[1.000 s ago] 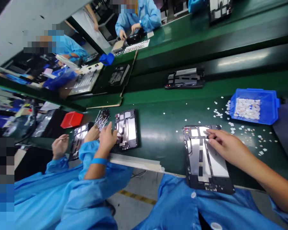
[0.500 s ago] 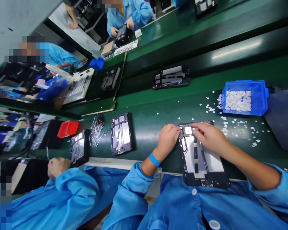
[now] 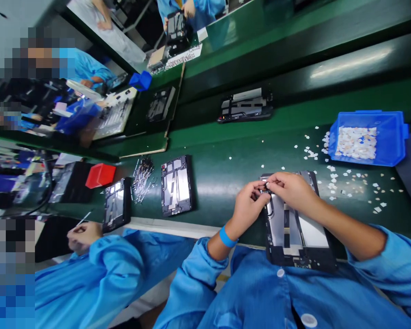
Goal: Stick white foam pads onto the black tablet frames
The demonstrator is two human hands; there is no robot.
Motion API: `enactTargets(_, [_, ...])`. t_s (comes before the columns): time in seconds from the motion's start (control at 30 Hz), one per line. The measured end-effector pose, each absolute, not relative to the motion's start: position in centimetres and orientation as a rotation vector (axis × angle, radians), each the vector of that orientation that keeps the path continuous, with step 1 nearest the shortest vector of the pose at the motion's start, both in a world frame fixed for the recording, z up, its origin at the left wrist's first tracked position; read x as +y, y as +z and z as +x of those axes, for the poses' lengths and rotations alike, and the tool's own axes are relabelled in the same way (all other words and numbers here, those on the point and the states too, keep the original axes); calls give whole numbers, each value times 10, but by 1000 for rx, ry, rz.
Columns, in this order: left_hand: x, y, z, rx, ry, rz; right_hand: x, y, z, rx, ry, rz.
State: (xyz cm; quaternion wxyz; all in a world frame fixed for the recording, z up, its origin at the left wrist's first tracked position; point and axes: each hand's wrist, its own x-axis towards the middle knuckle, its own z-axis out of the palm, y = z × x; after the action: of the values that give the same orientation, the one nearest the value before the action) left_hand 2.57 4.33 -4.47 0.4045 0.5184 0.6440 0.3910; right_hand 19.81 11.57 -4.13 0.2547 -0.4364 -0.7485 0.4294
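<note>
Fingertips of both hands meet over the far left corner of the tablet frame (image 3: pixel 296 228), which lies on the green surface (image 3: pixel 222 173) with its long axis running near to far. The left hand (image 3: pixel 248 208) comes in from the left, the right hand (image 3: pixel 291 189) from the right; both pinch closed on some small part too tiny to make out. A blue tray (image 3: pixel 393 137) sits far right.
</note>
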Motion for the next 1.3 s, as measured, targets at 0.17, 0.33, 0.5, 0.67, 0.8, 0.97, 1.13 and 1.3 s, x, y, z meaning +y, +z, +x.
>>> enactTargets(0.17, [46,-39,29,1619,1037,1120,100,-44,199,-2120,791,-1210])
enactTargets(0.33, [47,-43,31,1599,1088,1036,83,-36,200,-2325,386,-1164])
enactTargets(0.5, [40,-43,32,1643,1082,1112,80,-37,196,-2312,365,-1173])
enactTargets(0.67, [33,-36,27,1789,1002,1457,85,-47,198,-2289,553,-1093])
enactTargets(0.8, [34,-34,27,1797,986,1590,87,-47,201,-2249,510,-1124])
enactTargets(0.97, [40,-36,34,1712,1016,1383,86,-43,191,-2185,354,-1263])
enactTargets(1.13, [46,-41,36,1630,1065,1056,99,-30,219,-2140,369,-1363])
enactTargets(1.3, [50,-46,29,1502,1126,874,148,-1,315,-1897,27,-2141])
